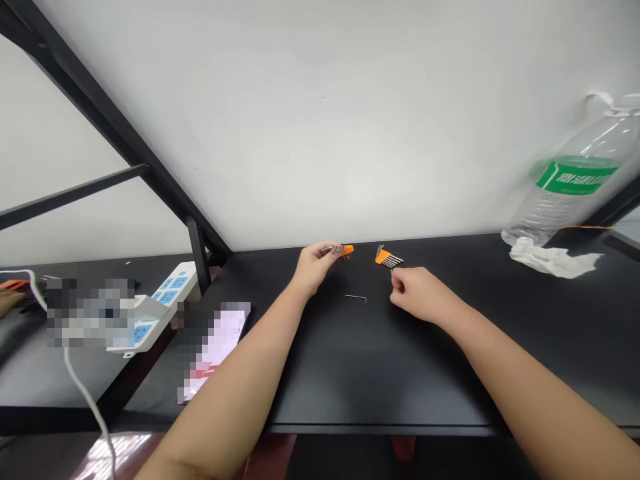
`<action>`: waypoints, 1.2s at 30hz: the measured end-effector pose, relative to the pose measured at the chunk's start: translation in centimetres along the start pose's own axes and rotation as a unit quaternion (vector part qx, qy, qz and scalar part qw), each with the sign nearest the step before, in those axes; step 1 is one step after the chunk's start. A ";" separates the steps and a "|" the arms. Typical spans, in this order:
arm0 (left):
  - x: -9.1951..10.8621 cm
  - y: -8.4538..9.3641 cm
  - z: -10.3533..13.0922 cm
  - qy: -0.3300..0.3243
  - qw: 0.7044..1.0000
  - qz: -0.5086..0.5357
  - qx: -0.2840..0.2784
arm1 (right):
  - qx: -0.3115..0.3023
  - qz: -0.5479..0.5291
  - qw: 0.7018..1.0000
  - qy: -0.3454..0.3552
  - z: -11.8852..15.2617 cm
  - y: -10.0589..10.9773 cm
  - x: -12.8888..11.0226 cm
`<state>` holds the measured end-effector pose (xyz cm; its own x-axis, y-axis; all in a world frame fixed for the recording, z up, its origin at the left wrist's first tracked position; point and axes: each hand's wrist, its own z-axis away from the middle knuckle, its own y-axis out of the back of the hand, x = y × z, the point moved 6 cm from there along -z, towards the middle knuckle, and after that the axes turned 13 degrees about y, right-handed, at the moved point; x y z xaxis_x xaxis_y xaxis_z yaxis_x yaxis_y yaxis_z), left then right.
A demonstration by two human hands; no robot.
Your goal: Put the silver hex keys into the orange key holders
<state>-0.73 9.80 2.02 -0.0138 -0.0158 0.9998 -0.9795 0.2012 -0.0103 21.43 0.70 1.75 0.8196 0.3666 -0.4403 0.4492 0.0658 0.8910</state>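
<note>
My left hand (pixel 315 265) is closed around an orange holder (pixel 347 250) with several thin metal keys in it, their ends pointing down over the table. Beyond my right hand lies a second orange holder (pixel 382 256), its row of hex keys fanned out to the right. My right hand (pixel 416 293) is curled with fingers pinched together just below that holder; what is between the fingertips, if anything, is too small to make out. On the black table between both hands lies a single L-shaped hex key (pixel 356 297), touched by neither.
A phone (pixel 220 343) lies left of my left forearm, beside a white power strip (pixel 173 297) on the neighbouring table. Black metal frame bars (pixel 125 147) rise at left. A large plastic bottle (pixel 575 177) and crumpled tissue (pixel 553 259) are at right, against the white wall.
</note>
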 end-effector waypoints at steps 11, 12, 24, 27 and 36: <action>-0.2 6.3 -1.6 0.075 0.995 0.062 0.017 | 0.098 -0.157 0.980 0.071 -0.4 0.9 -1.4; 0.0 7.0 -1.8 0.068 0.994 0.076 0.030 | 0.103 -0.171 0.978 0.056 -0.3 1.0 -1.3; 0.8 13.2 -3.7 0.069 0.996 -0.037 0.049 | 0.164 -0.476 0.862 0.056 -0.7 0.5 -1.1; 1.3 13.0 -3.4 0.089 0.993 -0.061 0.052 | 0.219 -0.488 0.842 0.070 -0.5 1.0 -1.2; 1.0 -2.9 2.3 0.063 0.994 -0.010 -0.091 | 0.331 -0.367 0.865 0.084 0.9 4.4 -1.6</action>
<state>1.59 6.96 3.01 0.0420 0.0989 0.9942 -0.9268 0.3756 0.0018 22.44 -0.47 6.22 0.1891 0.5853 -0.7885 0.9776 -0.1877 0.0952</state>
